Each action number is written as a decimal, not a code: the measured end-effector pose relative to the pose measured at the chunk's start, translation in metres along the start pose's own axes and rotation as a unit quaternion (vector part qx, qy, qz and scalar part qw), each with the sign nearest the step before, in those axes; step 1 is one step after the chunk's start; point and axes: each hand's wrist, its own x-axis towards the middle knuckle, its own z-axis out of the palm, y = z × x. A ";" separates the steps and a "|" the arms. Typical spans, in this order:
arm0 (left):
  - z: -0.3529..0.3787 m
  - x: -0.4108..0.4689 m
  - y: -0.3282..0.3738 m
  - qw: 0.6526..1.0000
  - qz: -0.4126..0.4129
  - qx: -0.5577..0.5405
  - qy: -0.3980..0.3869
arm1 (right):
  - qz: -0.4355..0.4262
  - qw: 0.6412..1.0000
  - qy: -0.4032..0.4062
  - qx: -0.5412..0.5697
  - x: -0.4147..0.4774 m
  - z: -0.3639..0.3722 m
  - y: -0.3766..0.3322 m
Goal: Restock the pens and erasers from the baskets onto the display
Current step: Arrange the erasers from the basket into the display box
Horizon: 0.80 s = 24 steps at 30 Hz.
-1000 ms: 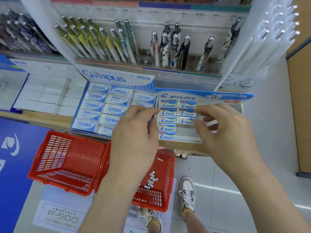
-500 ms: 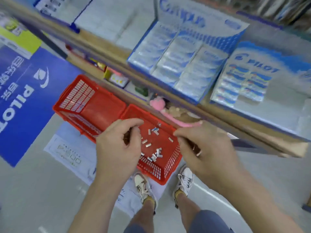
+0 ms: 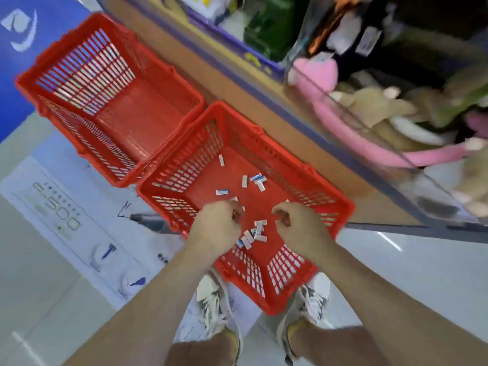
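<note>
Two red baskets stand on the floor below the shelf. The right basket (image 3: 327, 204) holds several small white-and-blue erasers (image 3: 250, 236) scattered on its bottom. The left basket (image 3: 142, 114) holds nothing that I can see. Both my hands are down inside the right basket. My left hand (image 3: 219, 223) has its fingers curled, and its fingertips pinch an eraser (image 3: 234, 199) at the basket's bottom. My right hand (image 3: 298, 228) is curled beside the eraser pile, with nothing visible in its fingers. The display with the eraser boxes is out of view.
A wooden shelf edge (image 3: 237, 83) runs diagonally above the baskets. A clear bin of plush toys (image 3: 369, 109) sits at the upper right. A printed floor mat (image 3: 66, 220) lies under the baskets, and my shoes (image 3: 214, 305) stand behind the right basket.
My view has dropped from the eraser display to the floor baskets. Both hands have come down from the Pilot eraser box into the right basket and curled over the erasers.
</note>
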 end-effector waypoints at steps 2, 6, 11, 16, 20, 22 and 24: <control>0.042 0.041 -0.026 0.996 0.010 0.066 -0.057 | -0.013 1.000 0.003 -0.028 0.040 0.031 0.023; 0.118 0.122 -0.081 0.969 0.041 0.211 -0.120 | -0.054 0.995 0.006 -0.085 0.120 0.080 0.058; 0.189 0.184 -0.109 0.972 0.002 0.221 -0.084 | -0.071 0.978 -0.023 -0.192 0.192 0.134 0.086; 0.213 0.184 -0.117 0.971 -0.006 0.224 -0.081 | -0.065 0.965 -0.026 -0.252 0.220 0.154 0.098; 0.207 0.188 -0.129 0.966 0.004 0.240 -0.090 | -0.061 0.962 0.020 -0.266 0.218 0.163 0.115; 0.208 0.193 -0.135 0.962 0.042 0.254 -0.089 | -0.056 0.961 0.018 -0.269 0.211 0.166 0.123; 0.206 0.194 -0.135 0.959 0.074 0.261 -0.078 | -0.052 0.966 0.007 -0.255 0.205 0.166 0.128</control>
